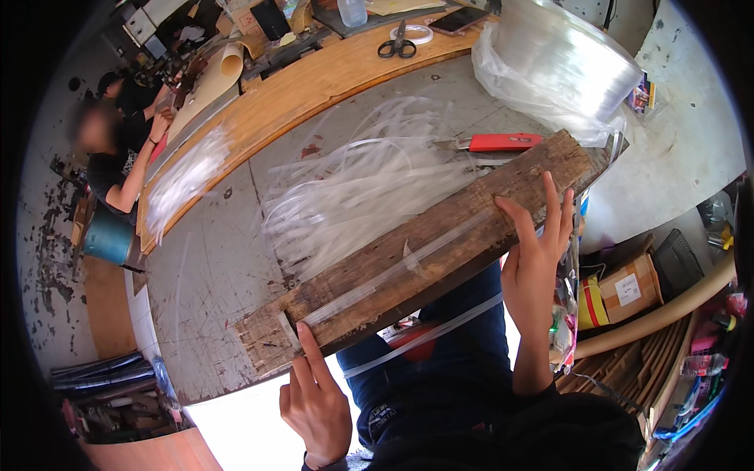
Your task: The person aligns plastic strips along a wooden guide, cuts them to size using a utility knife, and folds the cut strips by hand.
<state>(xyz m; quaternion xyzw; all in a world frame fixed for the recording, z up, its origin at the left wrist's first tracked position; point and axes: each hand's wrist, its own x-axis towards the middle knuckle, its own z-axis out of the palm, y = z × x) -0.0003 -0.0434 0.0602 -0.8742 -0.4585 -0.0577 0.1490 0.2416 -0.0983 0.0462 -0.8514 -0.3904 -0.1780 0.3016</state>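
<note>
A worn wooden plank (440,243) lies slanting along the near edge of the grey table. On top of it a clear plastic strip (353,294) runs lengthwise. At the plank's left end, the outstretched index finger of my left hand (318,400) touches the strip's end beside a small metal piece (290,332); its other fingers are partly bent below the edge. My right hand (534,263) has its fingers spread over the plank's right part, the index fingertip at the strip's other end. Behind the plank lies a loose heap of cut clear strips (361,188).
A red utility knife (503,142) lies behind the plank, near a big wrapped roll of clear strip (569,63). Black scissors (398,45) and a phone (459,20) rest on a wooden board (314,74). Another strip (424,336) crosses my lap. A person (118,169) works at the far left.
</note>
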